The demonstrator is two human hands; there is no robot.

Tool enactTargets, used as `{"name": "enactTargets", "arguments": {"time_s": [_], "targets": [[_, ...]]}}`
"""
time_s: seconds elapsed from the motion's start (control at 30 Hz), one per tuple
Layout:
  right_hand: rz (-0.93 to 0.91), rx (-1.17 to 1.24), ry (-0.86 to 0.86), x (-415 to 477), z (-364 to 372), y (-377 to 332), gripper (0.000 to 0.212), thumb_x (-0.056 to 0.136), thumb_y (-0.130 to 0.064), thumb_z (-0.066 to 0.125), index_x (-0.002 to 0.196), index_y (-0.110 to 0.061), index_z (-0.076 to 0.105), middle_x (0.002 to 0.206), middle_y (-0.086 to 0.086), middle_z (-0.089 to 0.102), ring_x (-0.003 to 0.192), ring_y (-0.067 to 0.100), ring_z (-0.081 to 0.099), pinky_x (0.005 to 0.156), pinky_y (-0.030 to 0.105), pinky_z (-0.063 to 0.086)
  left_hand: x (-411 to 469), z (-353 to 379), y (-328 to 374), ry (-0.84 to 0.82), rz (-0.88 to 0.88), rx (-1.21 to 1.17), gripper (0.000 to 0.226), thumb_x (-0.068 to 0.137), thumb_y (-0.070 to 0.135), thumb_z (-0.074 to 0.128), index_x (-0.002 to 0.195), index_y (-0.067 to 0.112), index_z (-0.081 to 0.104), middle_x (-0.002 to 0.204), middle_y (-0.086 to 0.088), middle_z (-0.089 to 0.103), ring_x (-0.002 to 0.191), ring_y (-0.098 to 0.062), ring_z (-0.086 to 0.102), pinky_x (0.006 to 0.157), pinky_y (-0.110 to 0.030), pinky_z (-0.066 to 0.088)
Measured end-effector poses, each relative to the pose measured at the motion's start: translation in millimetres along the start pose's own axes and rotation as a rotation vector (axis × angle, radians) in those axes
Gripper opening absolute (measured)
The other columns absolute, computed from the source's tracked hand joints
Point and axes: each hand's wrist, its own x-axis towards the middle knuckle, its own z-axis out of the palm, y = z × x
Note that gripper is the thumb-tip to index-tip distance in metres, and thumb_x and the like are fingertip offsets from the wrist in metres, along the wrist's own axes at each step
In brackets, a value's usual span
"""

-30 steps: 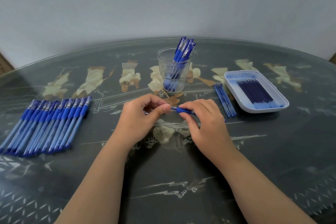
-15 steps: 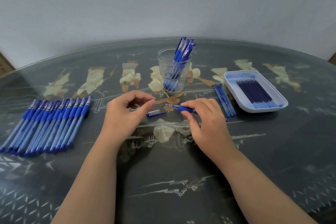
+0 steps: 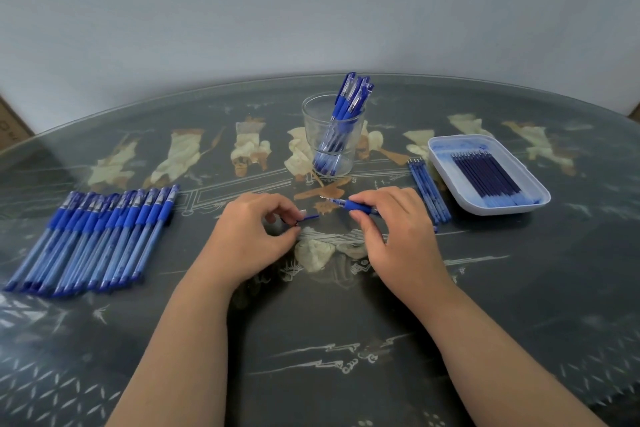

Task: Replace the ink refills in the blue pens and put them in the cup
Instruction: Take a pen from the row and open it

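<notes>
Gripping the uncapped blue pen (image 3: 358,206) by its dark rubber sleeve, the right hand (image 3: 398,236) curls thumb and fingers round it near the middle of the table (image 3: 311,340), metal tip pointing left. The left hand (image 3: 252,236) bends its fingers narrow and seems to pinch the pen cap (image 3: 309,218) by its near end, close to the pen's tip but apart from it. The glass cup (image 3: 332,135) stands toward the far edge with finished pens inside. A row of pens (image 3: 97,236) lies toward the left edge, and a tray (image 3: 440,156) of fresh refills (image 3: 485,173) sits toward the right edge, with loose refills (image 3: 429,191) just beside it. The pen looks light and stiff with a slick plastic barrel. The rubber sleeve likely offers the surest hold for unscrewing, while the thin refill would flex, so it is best pulled straight.
</notes>
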Motion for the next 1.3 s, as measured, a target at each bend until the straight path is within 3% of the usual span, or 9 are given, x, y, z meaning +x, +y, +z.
{"name": "enactTargets", "arguments": {"time_s": [0.23, 0.37, 0.47, 0.6, 0.77, 1.0, 1.17, 1.3], "targets": [[0.012, 0.02, 0.012, 0.9, -3.0, -3.8, 0.017, 0.093, -0.017, 0.061, 0.108, -0.012, 0.068, 0.1, -0.004, 0.064, 0.094, 0.015, 0.056, 0.083, 0.033, 0.05, 0.3, -0.6, -1.1, 0.064, 0.013, -0.03, 0.02, 0.075, 0.023, 0.082, 0.086, 0.034, 0.069, 0.08, 0.019, 0.067, 0.085, 0.0, 0.052, 0.072, -0.003, 0.033], [0.065, 0.005, 0.11, 9.2, -17.6, -16.8, 0.014, 0.088, -0.017, 0.07, 0.101, -0.013, 0.069, 0.096, -0.003, 0.062, 0.091, 0.014, 0.056, 0.082, 0.027, 0.047, -0.9, -3.3, 12.4, 0.178, -0.001, -0.257, 0.021, 0.072, 0.023, 0.084, 0.087, 0.026, 0.071, 0.08, 0.013, 0.067, 0.079, -0.002, 0.055, 0.07, -0.008, 0.037], [0.212, 0.116, 0.114, 22.9, -34.0, -36.5, 0.013, 0.083, -0.018, 0.077, 0.094, -0.02, 0.071, 0.089, -0.009, 0.064, 0.084, 0.006, 0.058, 0.077, 0.017, 0.045, -2.5, -4.8, 26.4, 0.08, -0.058, -0.544, 0.026, 0.066, 0.021, 0.086, 0.088, 0.02, 0.071, 0.082, 0.01, 0.07, 0.076, 0.0, 0.061, 0.072, -0.015, 0.048], [0.433, 0.417, 0.061, 35.7, -49.4, -54.9, 0.013, 0.081, -0.017, 0.078, 0.088, -0.024, 0.071, 0.078, -0.011, 0.07, 0.073, 0.001, 0.065, 0.068, 0.009, 0.048, -2.6, -2.1, 35.1, -0.083, -0.054, -0.818, 0.037, 0.056, 0.015, 0.086, 0.089, 0.012, 0.069, 0.088, -0.001, 0.073, 0.087, -0.015, 0.069, 0.08, -0.027, 0.057], [0.616, 0.623, -0.001, 30.8, -43.7, -55.4, 0.012, 0.081, -0.018, 0.078, 0.092, -0.02, 0.073, 0.081, -0.005, 0.075, 0.076, 0.01, 0.072, 0.077, 0.032, 0.059, -2.1, -0.6, 37.3, -0.219, -0.036, -0.857, 0.025, 0.065, 0.005, 0.08, 0.087, 0.014, 0.074, 0.089, -0.007, 0.074, 0.089, -0.021, 0.071, 0.082, -0.028, 0.057], [0.701, 0.724, 0.015, 28.0, -41.7, -54.4, 0.013, 0.083, -0.015, 0.076, 0.095, -0.017, 0.072, 0.084, -0.002, 0.076, 0.079, 0.013, 0.073, 0.071, 0.024, 0.057, -2.3, -3.6, 40.8, -0.301, -0.114, -0.915, 0.027, 0.07, -0.002, 0.075, 0.095, 0.008, 0.073, 0.091, -0.009, 0.075, 0.084, -0.02, 0.072, 0.073, -0.028, 0.058], [0.72, 0.766, -0.061, 28.4, -43.2, -55.5, 0.021, 0.084, -0.021, 0.074, 0.105, -0.023, 0.069, 0.083, 0.003, 0.075, 0.077, 0.015, 0.073, 0.073, 0.03, 0.06, -2.3, -4.6, 38.5, -0.344, -0.1, -0.82, 0.028, 0.076, -0.008, 0.073, 0.097, 0.009, 0.073, 0.092, -0.009, 0.073, 0.085, -0.018, 0.07, 0.076, -0.024, 0.056], [0.747, 0.87, -0.013, 31.4, -49.7, -52.8, 0.013, 0.085, -0.018, 0.07, 0.097, -0.013, 0.074, 0.085, 0.004, 0.076, 0.079, 0.018, 0.072, 0.073, 0.034, 0.059, -2.0, -7.3, 35.6, -0.348, -0.071, -0.732, 0.028, 0.076, -0.006, 0.075, 0.093, 0.016, 0.076, 0.092, -0.007, 0.074, 0.087, -0.018, 0.069, 0.08, -0.023, 0.056]]}}
